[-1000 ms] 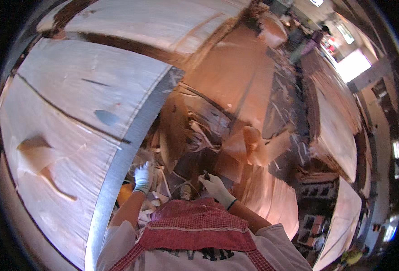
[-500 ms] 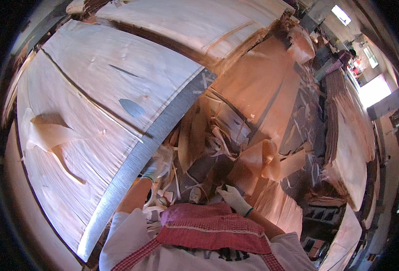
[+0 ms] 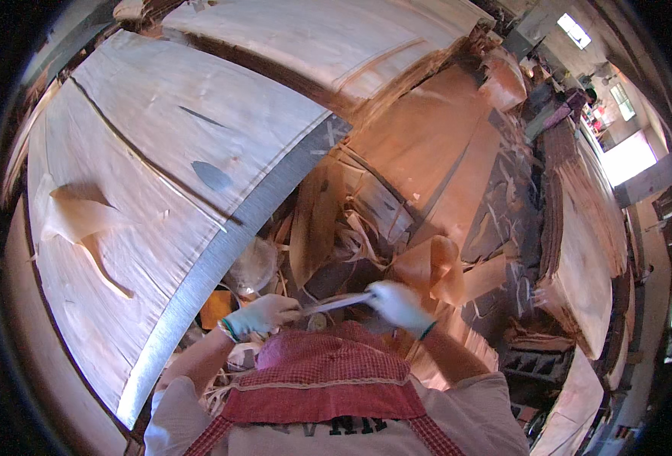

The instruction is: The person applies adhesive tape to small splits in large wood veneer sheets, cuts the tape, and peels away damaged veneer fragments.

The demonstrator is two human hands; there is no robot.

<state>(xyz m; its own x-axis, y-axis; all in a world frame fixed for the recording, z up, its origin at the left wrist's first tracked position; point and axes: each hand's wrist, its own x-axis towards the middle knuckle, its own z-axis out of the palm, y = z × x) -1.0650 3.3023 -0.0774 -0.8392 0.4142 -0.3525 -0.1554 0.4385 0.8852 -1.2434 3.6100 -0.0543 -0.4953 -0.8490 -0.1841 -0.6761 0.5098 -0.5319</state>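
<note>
My left hand point(image 3: 264, 314), in a white work glove with a green cuff, is closed in front of my red checked apron point(image 3: 317, 357). A narrow pale strip point(image 3: 337, 302) runs from its fingers across to my right hand point(image 3: 399, 308), gloved the same way and slightly blurred. Each hand grips one end of the strip, which looks taut; whether it is tape or something stiffer I cannot tell. Left of them, a large pale wood veneer sheet point(image 3: 153, 144) lies on a table with a straight metal edge strip point(image 3: 222, 243). A curled veneer scrap point(image 3: 85, 216) rests on that sheet.
Veneer scraps point(image 3: 317, 228) and a clear plastic bag point(image 3: 254, 267) lie beyond my hands. Curled brown veneer point(image 3: 434, 266) sits to the right. A reddish sheet point(image 3: 427, 137) slopes away behind. At the far right are stacked veneers point(image 3: 579, 266) and a person point(image 3: 564, 114).
Both hands have come up from low down among the scraps. The left has moved out from beside the table edge. The pale strip now spans between them.
</note>
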